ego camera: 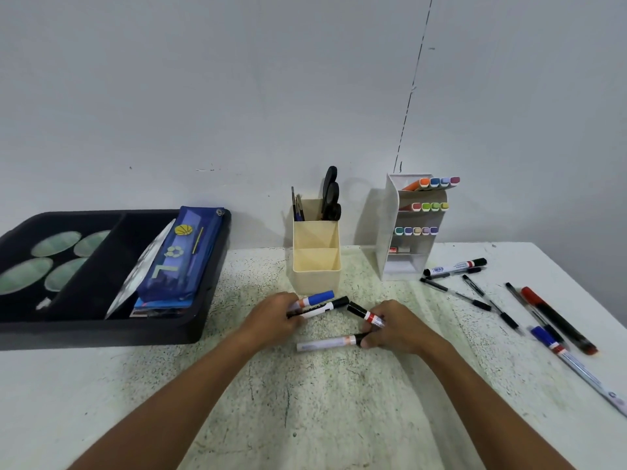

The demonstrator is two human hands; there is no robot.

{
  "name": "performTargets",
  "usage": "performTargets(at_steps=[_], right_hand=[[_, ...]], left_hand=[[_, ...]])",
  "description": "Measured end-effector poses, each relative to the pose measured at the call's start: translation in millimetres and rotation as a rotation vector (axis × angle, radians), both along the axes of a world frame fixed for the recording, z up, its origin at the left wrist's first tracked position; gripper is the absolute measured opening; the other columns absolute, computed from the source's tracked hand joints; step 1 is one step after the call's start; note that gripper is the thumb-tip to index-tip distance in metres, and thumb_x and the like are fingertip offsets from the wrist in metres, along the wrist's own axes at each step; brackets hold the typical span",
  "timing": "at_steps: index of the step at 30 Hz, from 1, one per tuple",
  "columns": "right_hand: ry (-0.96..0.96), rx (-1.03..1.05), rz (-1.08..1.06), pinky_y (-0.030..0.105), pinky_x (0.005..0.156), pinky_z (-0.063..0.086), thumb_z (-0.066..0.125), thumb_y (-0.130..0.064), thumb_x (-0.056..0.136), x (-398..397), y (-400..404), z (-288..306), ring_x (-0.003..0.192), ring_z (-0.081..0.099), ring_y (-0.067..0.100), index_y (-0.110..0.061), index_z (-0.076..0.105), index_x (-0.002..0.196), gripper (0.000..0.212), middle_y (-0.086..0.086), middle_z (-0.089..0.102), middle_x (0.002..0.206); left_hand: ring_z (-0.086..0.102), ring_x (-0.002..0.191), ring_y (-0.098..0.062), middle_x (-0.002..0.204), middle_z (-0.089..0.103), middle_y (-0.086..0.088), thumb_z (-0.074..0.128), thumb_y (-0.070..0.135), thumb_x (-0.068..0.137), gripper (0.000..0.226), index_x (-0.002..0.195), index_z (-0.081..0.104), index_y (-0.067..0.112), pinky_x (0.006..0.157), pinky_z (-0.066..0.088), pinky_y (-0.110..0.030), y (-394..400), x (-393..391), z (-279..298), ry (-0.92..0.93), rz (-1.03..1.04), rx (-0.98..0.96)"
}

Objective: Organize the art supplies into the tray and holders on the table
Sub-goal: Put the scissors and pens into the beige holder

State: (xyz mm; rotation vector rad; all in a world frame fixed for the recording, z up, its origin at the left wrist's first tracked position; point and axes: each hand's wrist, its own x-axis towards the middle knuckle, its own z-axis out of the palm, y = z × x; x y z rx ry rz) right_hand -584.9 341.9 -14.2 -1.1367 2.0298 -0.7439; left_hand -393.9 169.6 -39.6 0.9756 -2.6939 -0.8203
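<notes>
My left hand (276, 315) grips two markers, a blue-capped one (315, 298) and a black-capped one (327, 307), just in front of the cream holder (316, 266). My right hand (390, 329) holds a black-capped marker with a red band (364, 313), and its fingers touch the cap end of a white marker (325, 343) lying on the table. The cream holder has scissors (330, 195) and brushes in its back section. At the left sits a black tray (101, 330) with a blue pencil case (183, 256) in it.
A white tiered rack (412, 228) with coloured markers stands right of the cream holder. Loose pens and markers (492, 300) lie scattered on the table's right side, including a red pen (556, 320). The wall is close behind everything.
</notes>
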Motion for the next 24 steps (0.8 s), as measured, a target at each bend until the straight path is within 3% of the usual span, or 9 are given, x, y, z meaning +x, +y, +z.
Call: performTargets(at_steps=[5,8,10,12,14,15,17,19,24], right_hand=[[-0.345,-0.205,-0.075,0.019,0.041,0.037,0.076,-0.002,0.078,-17.8,11.0,5.6,0.045,0.047,0.009,-0.014,0.072,0.075,0.013,0.000,0.061,0.058],[-0.725,-0.417,-0.263,0.021,0.039,0.040,0.067,0.008,0.078,-19.7,9.8,7.2,0.047,0.053,0.012,-0.006,0.070,0.084,0.015,0.011,0.065,0.070],[-0.964,-0.506,-0.329,0.024,0.047,0.044,0.062,0.003,0.076,-14.4,3.0,8.7,0.058,0.055,0.015,-0.003,0.068,0.081,0.010,0.011,0.060,0.074],[-1.142,-0.540,-0.333,0.031,0.068,0.051,0.059,-0.006,0.078,-6.1,-6.0,11.5,0.066,0.057,0.018,-0.004,0.064,0.077,0.005,0.008,0.055,0.074],[-1.257,-0.562,-0.317,0.044,0.086,0.055,0.052,-0.008,0.088,3.3,-14.8,13.6,0.070,0.064,0.025,-0.003,0.062,0.076,0.016,0.011,0.060,0.073],[-1.272,-0.564,-0.304,0.045,0.084,0.057,0.049,-0.008,0.091,9.7,-20.0,16.2,0.069,0.065,0.026,-0.002,0.061,0.079,0.018,0.012,0.062,0.073],[-1.208,-0.559,-0.299,0.036,0.061,0.056,0.048,-0.007,0.092,21.9,-30.4,22.0,0.057,0.058,0.020,-0.002,0.058,0.092,0.010,0.011,0.060,0.072],[-1.080,-0.566,-0.313,0.025,0.043,0.041,0.049,-0.005,0.094,32.0,-42.0,26.4,0.046,0.044,0.013,-0.003,0.055,0.101,0.010,0.006,0.055,0.067],[-0.820,-0.625,-0.217,0.021,0.038,0.029,0.072,-0.021,0.083,50.2,-61.2,45.4,0.043,0.033,0.009,-0.007,0.066,0.094,0.019,-0.001,0.045,0.059]], left_hand=[[0.048,0.055,-0.005,0.073,0.057,0.000,0.063,0.020,0.093,0.006,0.087,0.061,0.019,0.046,0.038,-0.014,-2.1,7.8,2.1,0.187,0.057,0.217],[0.059,0.070,-0.007,0.083,0.068,-0.009,0.061,0.017,0.095,0.008,0.101,0.065,0.017,0.063,0.046,-0.022,-2.3,18.7,6.8,0.374,0.076,0.532],[0.064,0.079,-0.013,0.087,0.073,-0.006,0.055,0.014,0.097,0.018,0.113,0.062,0.014,0.067,0.050,-0.025,-1.7,25.7,10.8,0.480,0.069,0.759],[0.066,0.080,-0.018,0.085,0.071,-0.006,0.050,0.011,0.098,0.024,0.120,0.057,0.008,0.070,0.054,-0.030,0.5,27.3,16.2,0.571,0.066,0.961],[0.065,0.079,-0.025,0.087,0.067,-0.011,0.047,0.009,0.097,0.030,0.126,0.051,0.005,0.074,0.056,-0.040,4.9,23.8,21.6,0.669,0.060,1.179],[0.064,0.076,-0.026,0.088,0.065,-0.013,0.046,0.008,0.097,0.031,0.128,0.048,0.006,0.072,0.056,-0.041,8.3,21.7,25.1,0.703,0.048,1.243],[0.060,0.071,-0.023,0.088,0.064,-0.012,0.042,0.008,0.099,0.031,0.130,0.047,0.010,0.066,0.053,-0.039,17.3,16.5,31.3,0.716,0.025,1.262],[0.056,0.067,-0.020,0.083,0.063,-0.010,0.039,0.008,0.100,0.032,0.130,0.047,0.015,0.062,0.049,-0.035,26.1,11.0,37.0,0.691,0.025,1.199],[0.049,0.061,-0.012,0.071,0.058,0.003,0.038,0.023,0.105,0.022,0.123,0.049,0.023,0.056,0.042,-0.025,41.7,3.0,54.4,0.561,-0.025,0.832]])
